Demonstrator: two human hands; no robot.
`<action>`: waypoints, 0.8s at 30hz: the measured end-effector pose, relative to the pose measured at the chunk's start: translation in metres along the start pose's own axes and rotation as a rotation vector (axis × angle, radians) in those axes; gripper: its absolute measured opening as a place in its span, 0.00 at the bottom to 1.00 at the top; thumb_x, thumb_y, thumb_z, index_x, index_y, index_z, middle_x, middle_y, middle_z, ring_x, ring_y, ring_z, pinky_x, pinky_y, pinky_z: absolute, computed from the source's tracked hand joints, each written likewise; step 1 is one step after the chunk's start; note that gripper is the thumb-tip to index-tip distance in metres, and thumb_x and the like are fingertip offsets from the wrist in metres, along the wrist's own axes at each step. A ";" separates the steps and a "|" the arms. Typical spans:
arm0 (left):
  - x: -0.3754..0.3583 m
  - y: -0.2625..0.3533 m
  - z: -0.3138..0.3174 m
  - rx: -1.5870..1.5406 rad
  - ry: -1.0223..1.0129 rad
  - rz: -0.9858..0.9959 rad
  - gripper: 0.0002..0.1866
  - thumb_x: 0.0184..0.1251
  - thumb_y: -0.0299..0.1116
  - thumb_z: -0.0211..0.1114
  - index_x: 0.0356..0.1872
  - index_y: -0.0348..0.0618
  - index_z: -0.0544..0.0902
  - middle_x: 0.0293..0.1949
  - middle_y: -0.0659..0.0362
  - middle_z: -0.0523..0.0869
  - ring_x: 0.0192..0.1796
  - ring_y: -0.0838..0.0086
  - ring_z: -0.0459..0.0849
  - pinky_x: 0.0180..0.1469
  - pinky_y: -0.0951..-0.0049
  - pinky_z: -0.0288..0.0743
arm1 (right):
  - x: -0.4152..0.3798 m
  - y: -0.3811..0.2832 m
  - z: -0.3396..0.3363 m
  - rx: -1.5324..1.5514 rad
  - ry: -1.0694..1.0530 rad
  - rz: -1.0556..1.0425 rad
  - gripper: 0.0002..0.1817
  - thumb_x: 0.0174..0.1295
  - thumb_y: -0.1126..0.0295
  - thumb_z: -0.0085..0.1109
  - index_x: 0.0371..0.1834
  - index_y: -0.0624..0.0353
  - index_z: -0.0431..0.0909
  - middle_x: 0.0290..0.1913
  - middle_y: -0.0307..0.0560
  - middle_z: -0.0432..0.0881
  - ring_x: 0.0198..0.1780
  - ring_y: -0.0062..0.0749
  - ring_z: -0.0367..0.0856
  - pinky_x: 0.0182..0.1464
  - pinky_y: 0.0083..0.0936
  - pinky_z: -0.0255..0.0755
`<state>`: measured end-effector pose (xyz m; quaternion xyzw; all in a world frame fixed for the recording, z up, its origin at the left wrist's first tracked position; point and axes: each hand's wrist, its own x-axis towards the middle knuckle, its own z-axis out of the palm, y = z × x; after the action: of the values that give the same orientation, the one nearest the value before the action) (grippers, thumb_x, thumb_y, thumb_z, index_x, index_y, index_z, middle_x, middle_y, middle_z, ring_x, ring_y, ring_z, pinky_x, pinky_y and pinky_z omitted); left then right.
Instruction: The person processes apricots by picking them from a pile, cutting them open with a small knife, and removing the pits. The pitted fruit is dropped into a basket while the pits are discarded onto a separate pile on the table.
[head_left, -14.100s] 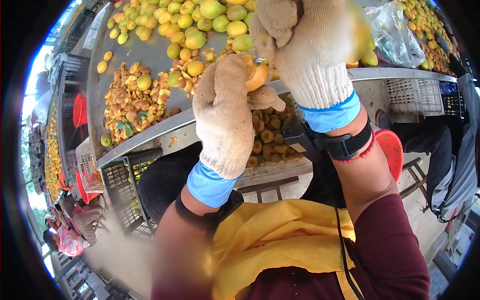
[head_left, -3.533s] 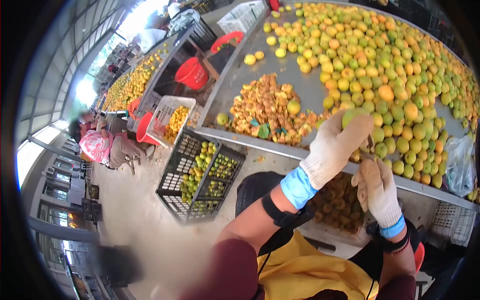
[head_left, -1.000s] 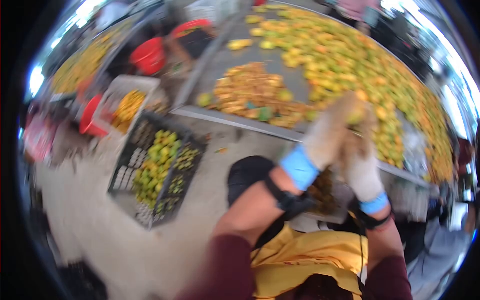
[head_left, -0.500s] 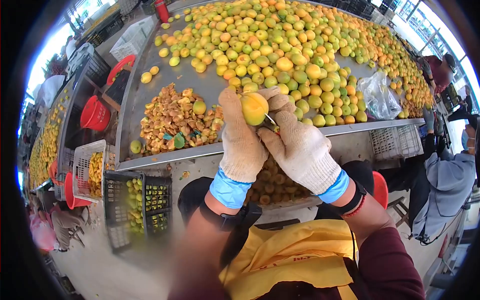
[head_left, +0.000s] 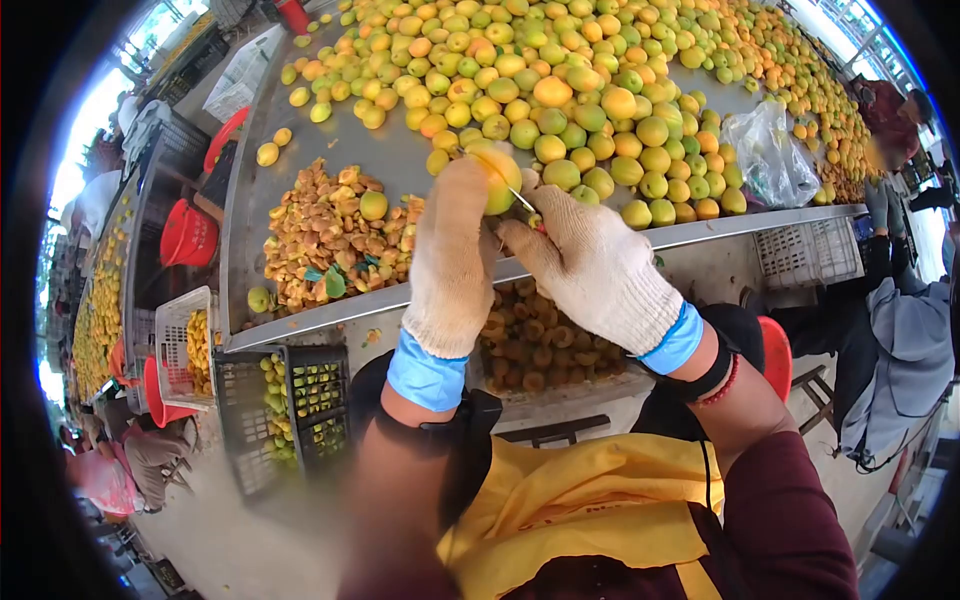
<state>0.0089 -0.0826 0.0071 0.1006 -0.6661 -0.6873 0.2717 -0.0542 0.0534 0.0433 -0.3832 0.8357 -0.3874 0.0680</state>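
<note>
My left hand, in a knit glove with a blue cuff beneath, grips a yellow-orange apricot above the table's front edge. In my gloved right hand is a small knife. Its thin blade lies against the fruit's right side, and most of its handle is covered by my fingers. Left of my hands, a pile of brown-orange fruit pieces lies on the metal table. Below my wrists stands a container of halved apricots, partly hidden by my arms.
Whole apricots heap across the table's back and right. A clear plastic bag lies near its right front edge. Black crates, a white crate and red buckets stand at left. Another person is at far right.
Both hands have shifted slightly left in view, still holding the apricot and the knife. The fruit has turned a little, and more of the blade shows. The whole view has shifted slightly.
</note>
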 end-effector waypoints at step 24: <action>0.013 -0.023 0.039 -0.603 0.228 -0.423 0.35 0.78 0.63 0.58 0.56 0.31 0.79 0.48 0.49 0.86 0.49 0.61 0.85 0.55 0.64 0.81 | 0.004 0.046 0.018 -0.153 -0.076 0.011 0.24 0.75 0.59 0.56 0.70 0.51 0.67 0.43 0.56 0.86 0.36 0.56 0.88 0.32 0.48 0.82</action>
<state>-0.0274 -0.0562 -0.0083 0.2272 -0.3639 -0.8777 0.2134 -0.0769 0.0582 -0.0007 -0.3970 0.8618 -0.3074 0.0724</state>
